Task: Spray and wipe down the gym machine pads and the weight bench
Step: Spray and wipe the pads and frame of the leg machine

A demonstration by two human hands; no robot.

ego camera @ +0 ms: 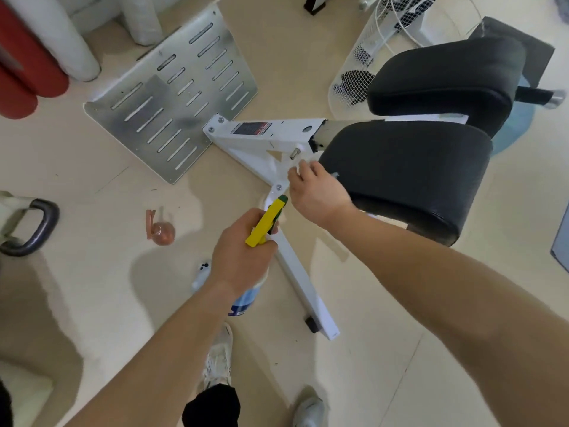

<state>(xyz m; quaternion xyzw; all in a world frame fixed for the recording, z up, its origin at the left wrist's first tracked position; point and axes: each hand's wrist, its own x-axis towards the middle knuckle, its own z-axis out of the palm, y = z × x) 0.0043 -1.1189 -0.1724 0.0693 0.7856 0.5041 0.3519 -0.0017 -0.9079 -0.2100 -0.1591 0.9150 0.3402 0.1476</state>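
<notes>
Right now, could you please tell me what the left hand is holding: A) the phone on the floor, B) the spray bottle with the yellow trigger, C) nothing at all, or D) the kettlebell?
B: the left hand grips the spray bottle around its neck, with the yellow trigger head sticking out above the fingers, while the right hand holds a white cloth.

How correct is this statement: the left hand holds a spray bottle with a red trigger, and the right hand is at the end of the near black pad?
Only the colour is wrong. The head view shows the left hand holding a spray bottle with a yellow trigger, not a red one. The right hand is indeed at the end of the near black pad.
</notes>
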